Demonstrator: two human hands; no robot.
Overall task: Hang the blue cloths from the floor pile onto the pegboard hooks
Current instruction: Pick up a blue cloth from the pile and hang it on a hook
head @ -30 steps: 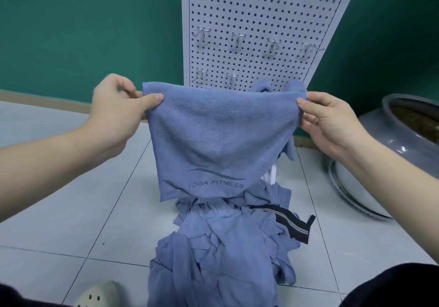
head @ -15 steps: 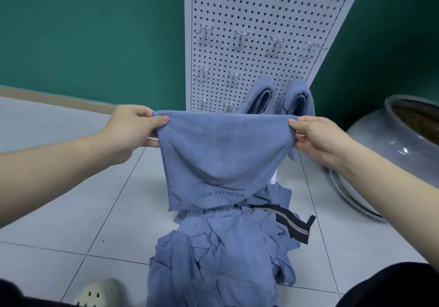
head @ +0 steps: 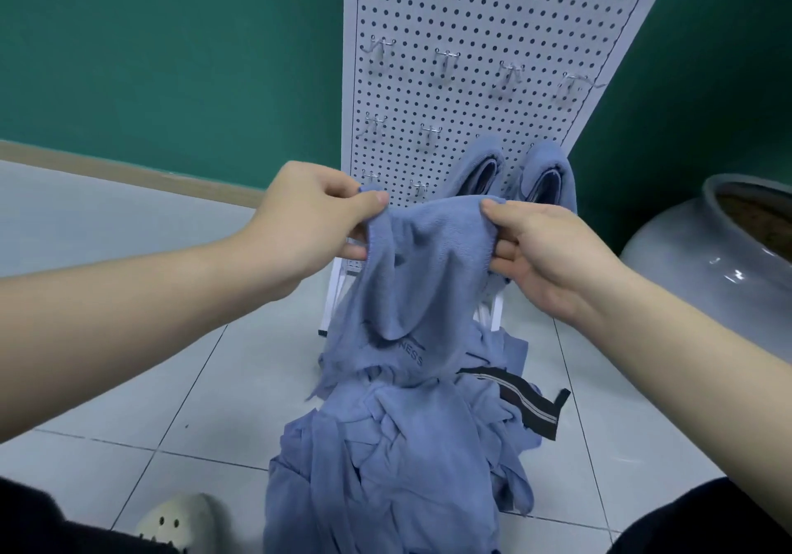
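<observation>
Left hand (head: 308, 227) & right hand (head: 553, 253) pinch blue towel (head: 428, 270) top edge, frame centre; soft, light, floppy — grip near corners.

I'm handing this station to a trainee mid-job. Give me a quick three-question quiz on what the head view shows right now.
1. True or false: both hands pinch the top edge of the held blue cloth.
2. How many blue cloths already hang on the pegboard?
A. none B. two C. four
3. Fill in: the grey ceramic jar stands on the person's ____ side.

Key: 1 true: left hand and right hand each grip it. 2 B: the hung cloths sit low on the board. 3 right.
</observation>
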